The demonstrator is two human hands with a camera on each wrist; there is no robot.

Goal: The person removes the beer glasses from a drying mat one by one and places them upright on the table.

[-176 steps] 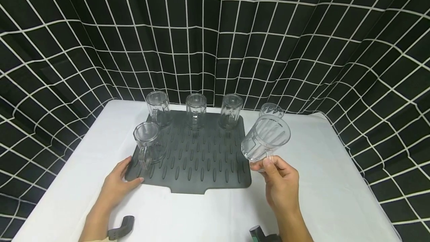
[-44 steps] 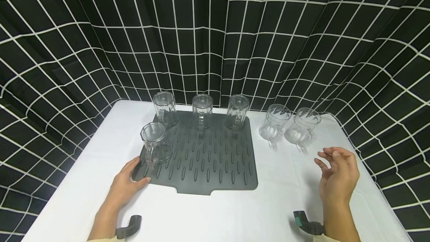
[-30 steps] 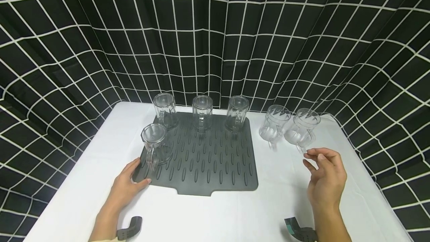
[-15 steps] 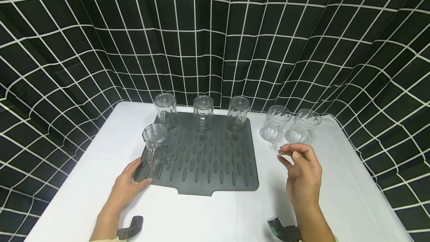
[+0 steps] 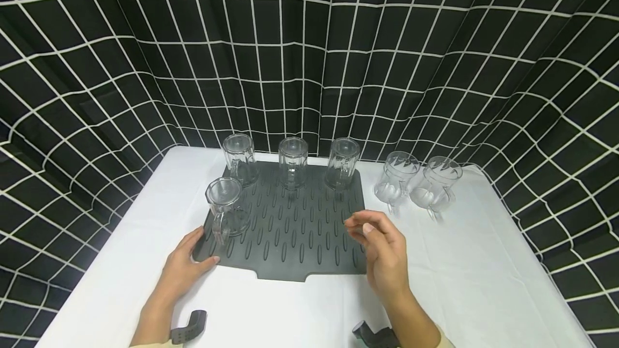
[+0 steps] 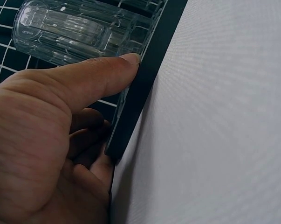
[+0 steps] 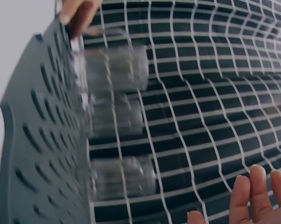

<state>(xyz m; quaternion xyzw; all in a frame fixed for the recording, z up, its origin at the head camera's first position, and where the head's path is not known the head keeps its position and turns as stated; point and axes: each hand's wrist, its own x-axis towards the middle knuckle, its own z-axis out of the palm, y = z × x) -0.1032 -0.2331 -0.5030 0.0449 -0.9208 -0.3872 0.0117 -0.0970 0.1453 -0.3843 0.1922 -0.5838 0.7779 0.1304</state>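
Note:
My left hand (image 5: 181,267) holds the near left corner of a dark grey ridged drying mat (image 5: 290,251), thumb on the front edge and fingers along the left side. Close to it, a clear glass mug (image 5: 224,205) stands upside down on the mat, handle toward me. Empty, with fingers loosely bent, my right hand (image 5: 384,251) hovers over the mat's right edge. Along the back of the mat stand three more upside-down glass mugs, a left one (image 5: 239,160), a middle one (image 5: 293,162) and a right one (image 5: 342,162).
Right of the mat, two glass mugs stand mouth up on the white table, one nearer the mat (image 5: 396,179) and one farther right (image 5: 436,182). A black curtain (image 5: 309,58) with white grid lines closes off the back and sides.
About six seconds ago my right hand held a mug by its handle; that mug now stands at the right. Since then the hand has swept left, empty, to the mat. The left hand keeps its place.

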